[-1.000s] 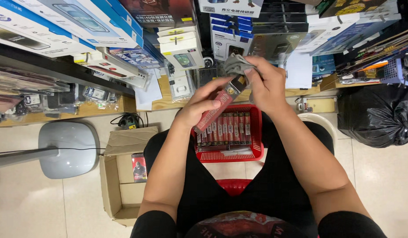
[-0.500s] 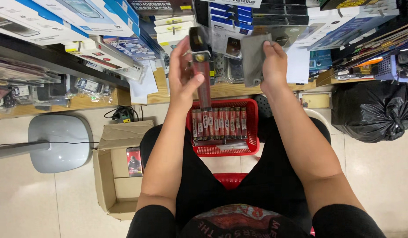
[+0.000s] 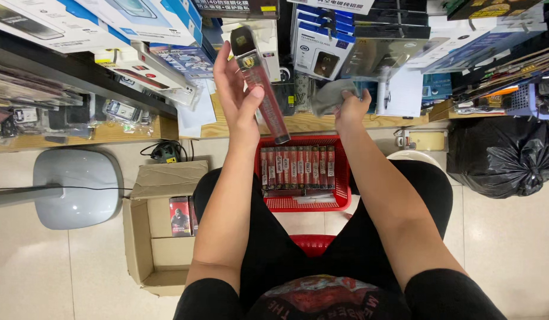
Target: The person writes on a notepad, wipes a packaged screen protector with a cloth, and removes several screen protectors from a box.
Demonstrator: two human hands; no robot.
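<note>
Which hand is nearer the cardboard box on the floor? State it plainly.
Left. The left hand is raised with a long red package, up and to the right of the cardboard box. The right hand is farther right.

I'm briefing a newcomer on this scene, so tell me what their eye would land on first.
First, the long red packet held up in the left hand at top centre, in front of shelves stacked with blue and white boxes. Just below it, the red basket on the person's lap holds a neat row of similar red packets. The right hand clutches a crumpled grey wrapper beside it.
</note>
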